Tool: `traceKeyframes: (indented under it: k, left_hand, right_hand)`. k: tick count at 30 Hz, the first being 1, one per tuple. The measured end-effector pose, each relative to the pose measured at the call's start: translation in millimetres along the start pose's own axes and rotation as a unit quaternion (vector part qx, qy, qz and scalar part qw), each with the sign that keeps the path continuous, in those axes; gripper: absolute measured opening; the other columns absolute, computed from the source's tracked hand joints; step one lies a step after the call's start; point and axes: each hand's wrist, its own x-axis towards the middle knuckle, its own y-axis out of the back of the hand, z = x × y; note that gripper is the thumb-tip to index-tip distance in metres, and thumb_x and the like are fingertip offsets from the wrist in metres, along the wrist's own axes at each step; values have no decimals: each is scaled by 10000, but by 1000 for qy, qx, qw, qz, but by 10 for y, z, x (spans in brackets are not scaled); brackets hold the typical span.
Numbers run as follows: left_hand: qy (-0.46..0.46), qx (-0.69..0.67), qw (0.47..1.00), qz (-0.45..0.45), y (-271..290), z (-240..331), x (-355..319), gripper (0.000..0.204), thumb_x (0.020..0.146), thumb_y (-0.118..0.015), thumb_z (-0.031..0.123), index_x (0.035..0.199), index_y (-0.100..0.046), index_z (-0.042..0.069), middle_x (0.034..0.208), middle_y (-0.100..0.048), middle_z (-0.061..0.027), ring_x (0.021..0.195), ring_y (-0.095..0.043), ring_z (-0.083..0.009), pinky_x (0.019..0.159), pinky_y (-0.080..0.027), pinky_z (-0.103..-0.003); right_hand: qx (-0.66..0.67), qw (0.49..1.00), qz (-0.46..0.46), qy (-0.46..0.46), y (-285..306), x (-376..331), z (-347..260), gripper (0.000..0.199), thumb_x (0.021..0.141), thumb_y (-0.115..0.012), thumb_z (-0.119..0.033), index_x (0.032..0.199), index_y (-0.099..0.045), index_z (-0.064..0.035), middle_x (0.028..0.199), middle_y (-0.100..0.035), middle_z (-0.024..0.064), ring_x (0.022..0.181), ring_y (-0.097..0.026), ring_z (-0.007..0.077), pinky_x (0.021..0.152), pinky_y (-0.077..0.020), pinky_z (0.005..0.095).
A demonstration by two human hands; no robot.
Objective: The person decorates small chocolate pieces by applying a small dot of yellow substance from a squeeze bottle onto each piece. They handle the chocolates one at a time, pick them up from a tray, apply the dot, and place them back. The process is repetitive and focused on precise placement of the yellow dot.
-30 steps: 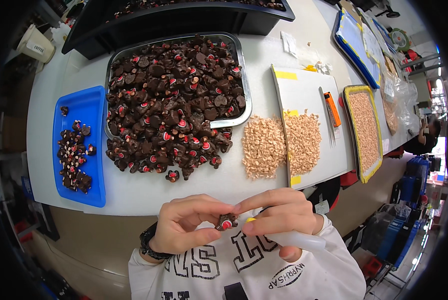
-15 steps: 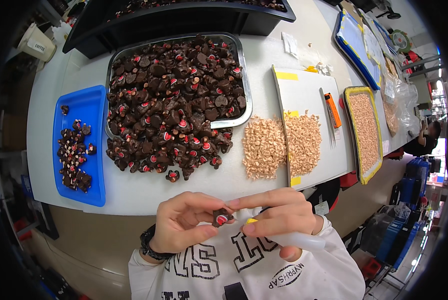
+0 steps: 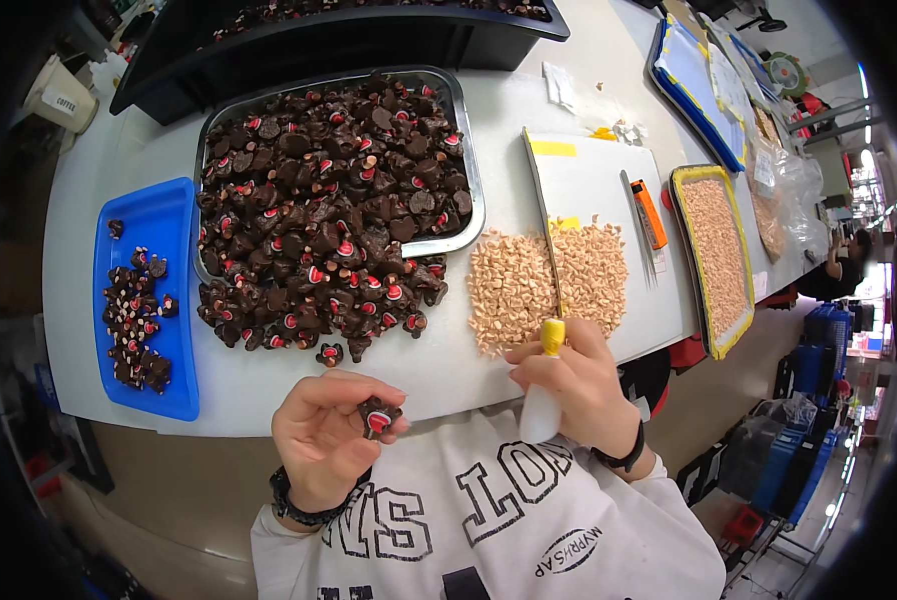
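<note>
White worktable (image 3: 269, 380), brown floor (image 3: 169, 490), blue crates (image 3: 831, 330)

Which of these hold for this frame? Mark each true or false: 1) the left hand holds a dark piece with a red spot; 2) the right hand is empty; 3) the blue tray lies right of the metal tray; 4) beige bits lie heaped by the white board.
1) True: the left hand pinches a dark piece with a red spot.
2) False: the right hand grips a small squeeze bottle with a yellow tip.
3) False: the blue tray lies left of the metal tray.
4) True: beige bits lie heaped across the white board edge.
</note>
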Motion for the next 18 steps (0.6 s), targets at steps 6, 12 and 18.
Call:
traceKeyframes:
  k: [6,12,18]
  left_hand:
    - [-7,2,1000,-3,26,10,-26,369,782,-639,40,1088,-455,-55,1039,-539,-245,813,-605,-214,695,-514,-297]
    - [95,30,993,-60,-3,24,-14,432,751,-629,-70,1139,-441,-59,1054,-555,-199,903,-603,-197,791,-508,-306]
    - [176,64,979,-78,-70,-11,-6,462,728,-653,-99,1142,-454,-52,1058,-574,-151,927,-594,-155,810,-501,-276]
  right_hand:
    - [-73,997,-10,-3,-172,111,-28,276,626,-565,-45,895,-550,-107,729,-503,29,786,-502,222,743,-360,344]
    - [-80,997,-13,17,-191,126,-39,265,630,-555,-58,889,-549,-112,713,-508,16,759,-490,217,747,-351,343]
    - [146,988,54,-10,25,137,-201,133,555,-639,-83,646,-549,-117,850,-626,3,758,-491,212,731,-371,348]
